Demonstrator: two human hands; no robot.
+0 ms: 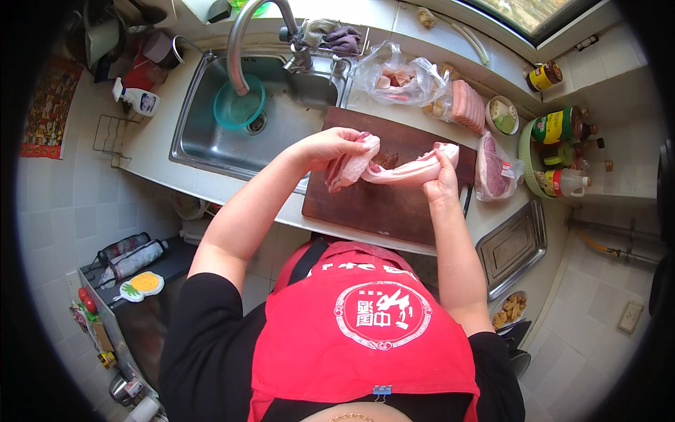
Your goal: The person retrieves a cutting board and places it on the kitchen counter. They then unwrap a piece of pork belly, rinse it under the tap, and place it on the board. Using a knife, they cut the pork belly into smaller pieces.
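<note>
My left hand (pixel 337 145) pinches a folded piece of raw pork belly (pixel 349 168), streaked pink and white, above the dark wooden cutting board (pixel 364 213). A long, pale strip of pork belly (pixel 406 173) curves from beside that piece to my right hand (pixel 442 179), whose thumb and fingers grip its far right end. Whether the two portions are one continuous strip, I cannot tell. Damp marks show on the board's surface behind the meat.
Left of the board is a steel sink (pixel 295 113) with a teal basin (pixel 240 103) under the faucet (pixel 234 53). Behind stand bagged meat (pixel 395 79), sliced meat (pixel 468 105) and a small bowl (pixel 502 115). Wrapped meat (pixel 495 169), a metal tray (pixel 514 248) and bottles (pixel 556 126) lie right.
</note>
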